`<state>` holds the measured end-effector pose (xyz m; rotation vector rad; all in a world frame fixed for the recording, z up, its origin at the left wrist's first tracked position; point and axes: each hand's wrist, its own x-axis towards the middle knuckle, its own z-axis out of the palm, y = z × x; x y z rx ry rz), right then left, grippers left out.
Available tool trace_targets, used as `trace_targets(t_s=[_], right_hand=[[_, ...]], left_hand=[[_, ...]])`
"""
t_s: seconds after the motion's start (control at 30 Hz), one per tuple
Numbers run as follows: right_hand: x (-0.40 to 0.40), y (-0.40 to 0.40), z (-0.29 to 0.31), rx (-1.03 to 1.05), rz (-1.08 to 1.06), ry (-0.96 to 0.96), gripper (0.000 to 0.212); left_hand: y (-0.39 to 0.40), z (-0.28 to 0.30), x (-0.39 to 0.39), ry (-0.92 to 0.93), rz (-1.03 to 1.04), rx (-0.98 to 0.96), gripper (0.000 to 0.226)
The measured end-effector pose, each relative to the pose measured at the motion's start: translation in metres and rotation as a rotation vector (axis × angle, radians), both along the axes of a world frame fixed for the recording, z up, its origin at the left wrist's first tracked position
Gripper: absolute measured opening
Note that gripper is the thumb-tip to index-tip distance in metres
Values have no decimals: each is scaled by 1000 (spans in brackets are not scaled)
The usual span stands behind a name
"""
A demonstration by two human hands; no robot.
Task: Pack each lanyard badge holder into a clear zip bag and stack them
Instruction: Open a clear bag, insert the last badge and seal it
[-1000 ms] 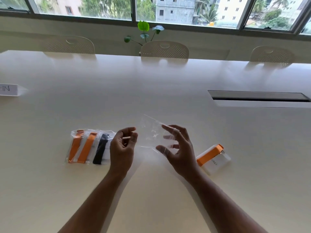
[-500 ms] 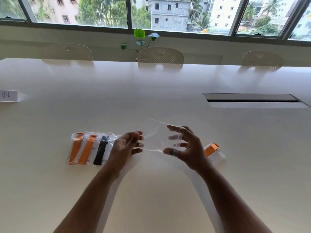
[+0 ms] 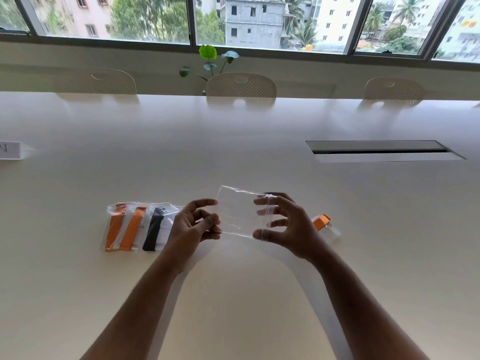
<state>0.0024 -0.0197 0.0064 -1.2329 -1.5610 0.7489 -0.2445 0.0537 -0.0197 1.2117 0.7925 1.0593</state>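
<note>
Both hands hold a clear bag above the table: left hand pinching its edge, right hand fingers spread, seemingly gripping the zip end.

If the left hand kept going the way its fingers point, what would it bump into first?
Probably the right hand: the left hand points rightward along the empty clear plastic zip bag it already holds. Depth is unclear.
</note>
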Motion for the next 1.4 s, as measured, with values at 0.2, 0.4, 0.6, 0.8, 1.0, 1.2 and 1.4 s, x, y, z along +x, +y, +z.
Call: trace_targets(t_s=[0.2, 0.4, 0.6, 0.8, 1.0, 1.2, 1.4], right_hand=[[5, -7, 7, 30, 0, -140, 66], [11, -13, 6, 30, 40, -198, 65], [46, -24, 2, 13, -147, -164, 19], [101, -21, 2, -40, -447, -208, 8], [154, -16, -9, -210, -567, -382, 4], [166, -9, -11, -329, -437, -516, 20], [165, -7, -9, -355, -380, -577, 21]], left_hand=[[-10, 26, 22, 585, 89, 882, 79], [-15, 49, 57, 892, -251, 1091, 105], [-19, 38, 67, 991, -129, 1041, 85], [-26, 30, 74, 1150, -151, 882, 108], [-48, 31, 109, 1101, -50, 787, 112], [-77, 17, 182, 1094, -48, 789, 94], [-79, -1, 216, 1143, 3, 731, 81]])
